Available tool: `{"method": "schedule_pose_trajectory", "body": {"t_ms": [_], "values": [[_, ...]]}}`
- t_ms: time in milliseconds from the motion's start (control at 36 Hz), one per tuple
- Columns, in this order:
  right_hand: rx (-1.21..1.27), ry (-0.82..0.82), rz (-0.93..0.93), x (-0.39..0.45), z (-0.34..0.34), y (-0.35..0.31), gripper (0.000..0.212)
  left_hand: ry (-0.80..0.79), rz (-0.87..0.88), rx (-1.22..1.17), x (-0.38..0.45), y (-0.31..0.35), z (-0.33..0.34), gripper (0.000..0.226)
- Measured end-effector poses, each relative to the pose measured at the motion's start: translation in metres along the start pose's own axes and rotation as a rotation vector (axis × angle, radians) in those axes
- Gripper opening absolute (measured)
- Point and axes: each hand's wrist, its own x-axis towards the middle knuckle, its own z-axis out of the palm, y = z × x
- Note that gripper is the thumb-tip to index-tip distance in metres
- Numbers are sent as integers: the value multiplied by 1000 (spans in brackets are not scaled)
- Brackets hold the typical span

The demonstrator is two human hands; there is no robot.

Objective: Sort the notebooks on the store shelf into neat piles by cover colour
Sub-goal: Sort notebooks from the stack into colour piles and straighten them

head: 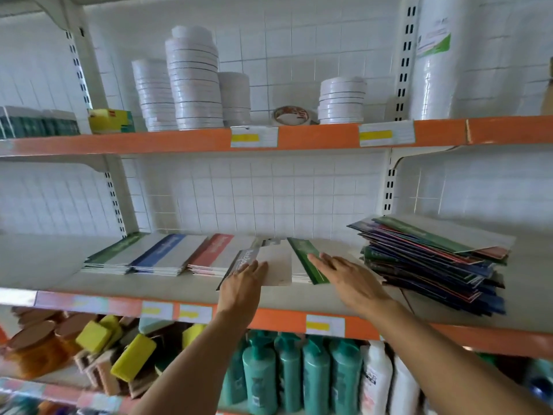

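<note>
On the middle shelf three neat piles lie side by side: a green-spined pile, a blue-spined pile and a red-spined pile. Right of them lies a grey-spined notebook, and my left hand rests flat on its near left corner. A green-spined notebook lies beside it; my right hand lies over it with straight fingers. At the right stands a tall untidy stack of mixed notebooks, its edges fanned out.
The shelf above carries stacks of white round tape rolls, a brown tape roll and a yellow box. Teal bottles, white bottles and yellow sponges fill the shelf below. Orange edge strips front each shelf.
</note>
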Motion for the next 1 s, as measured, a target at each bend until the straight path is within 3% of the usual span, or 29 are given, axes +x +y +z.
{"method": "schedule_pose_trajectory", "body": {"t_ms": [56,250,583,639,917,1000], "values": [[2,-1,21,4,3,-1,96,47,18,-30,2,-1,3,46],[23,14,81,18,11,10,97,-68,9,96,20,-3,17,52],[9,-55,166,43,31,16,93,-175,102,75,52,1,51,46],[2,-64,187,48,33,18,93,-133,128,38,61,-2,56,40],[-32,-88,326,76,43,21,86,-318,262,-16,107,-19,104,42],[-38,-104,340,83,46,20,87,-381,301,-7,116,-25,115,52]]}}
